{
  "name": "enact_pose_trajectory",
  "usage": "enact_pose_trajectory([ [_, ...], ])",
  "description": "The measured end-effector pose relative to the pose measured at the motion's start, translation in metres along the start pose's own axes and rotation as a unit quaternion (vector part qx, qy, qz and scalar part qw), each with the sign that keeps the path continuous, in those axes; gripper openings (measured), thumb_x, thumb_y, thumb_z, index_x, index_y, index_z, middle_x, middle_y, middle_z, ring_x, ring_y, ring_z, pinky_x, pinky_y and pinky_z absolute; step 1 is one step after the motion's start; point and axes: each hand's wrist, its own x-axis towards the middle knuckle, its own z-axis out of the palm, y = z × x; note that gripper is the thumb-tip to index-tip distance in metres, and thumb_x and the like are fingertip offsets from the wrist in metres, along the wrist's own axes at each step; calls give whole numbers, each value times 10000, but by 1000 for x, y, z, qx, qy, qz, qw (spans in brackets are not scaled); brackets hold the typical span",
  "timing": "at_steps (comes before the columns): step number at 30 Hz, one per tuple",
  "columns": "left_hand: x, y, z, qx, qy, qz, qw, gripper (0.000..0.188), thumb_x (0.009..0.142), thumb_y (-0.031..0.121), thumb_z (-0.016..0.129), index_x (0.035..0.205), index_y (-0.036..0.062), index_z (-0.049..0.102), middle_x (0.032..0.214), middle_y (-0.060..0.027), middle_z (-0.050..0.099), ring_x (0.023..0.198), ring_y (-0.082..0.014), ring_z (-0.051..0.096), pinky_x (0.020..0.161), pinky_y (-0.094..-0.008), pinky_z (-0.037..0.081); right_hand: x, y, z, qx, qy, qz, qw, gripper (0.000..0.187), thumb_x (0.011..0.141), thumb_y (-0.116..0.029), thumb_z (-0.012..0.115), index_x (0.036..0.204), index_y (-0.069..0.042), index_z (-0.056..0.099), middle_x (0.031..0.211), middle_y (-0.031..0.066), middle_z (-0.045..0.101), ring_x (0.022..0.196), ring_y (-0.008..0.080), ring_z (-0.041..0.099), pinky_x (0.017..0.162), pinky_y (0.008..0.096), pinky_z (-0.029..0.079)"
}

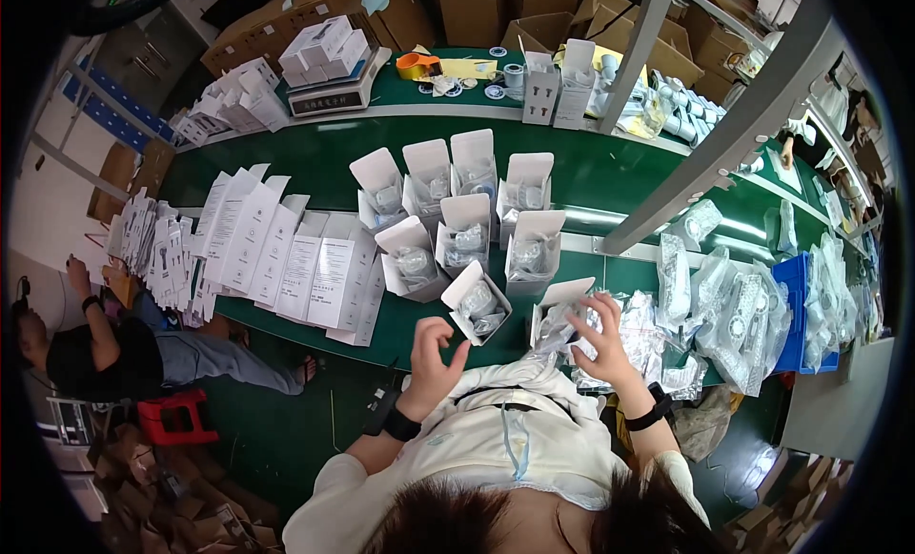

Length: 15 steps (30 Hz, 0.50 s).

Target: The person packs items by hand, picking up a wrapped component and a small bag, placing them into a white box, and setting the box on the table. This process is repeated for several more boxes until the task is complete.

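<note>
My left hand [434,365] hovers at the front edge of the green table, fingers bent and thumb apart, holding nothing I can see. Just beyond it a white carton [477,304] stands tilted, its flap up and a clear plastic-wrapped item inside. To the right, my right hand [604,341] is spread beside another upright carton [568,292]. Its fingertips are at the carton's right side, close to the clear plastic bag [555,331] that fills the opening; whether they touch cannot be made out. Several more flap-up cartons [412,258] with bagged items stand behind.
Flat white cartons [319,277] lie in rows at left. Silvery plastic packets [640,339], bubble-wrapped parts [739,316] and a blue bin [793,311] are at right. A slanting metal post [705,144] rises at right. Another person [105,349] sits at far left.
</note>
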Motion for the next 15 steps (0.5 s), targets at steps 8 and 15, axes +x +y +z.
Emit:
enact_pose_trajectory([
  [8,-8,-50,66,94,-17,-34,995,810,616,178,762,1234,-22,277,1187,-177,401,1075,-323,440,860,-371,417,-30,43,76,331,-93,359,867,1026,518,-52,752,1340,1,140,1303,164,317,1199,281,341,997,408,294],
  [15,-7,-82,66,-49,62,-139,987,581,652,195,749,1096,-46,460,977,-163,581,920,-256,579,776,-337,461,-59,97,68,524,40,475,706,925,570,-15,734,1313,17,185,1257,155,369,1095,227,459,807,316,469],
])
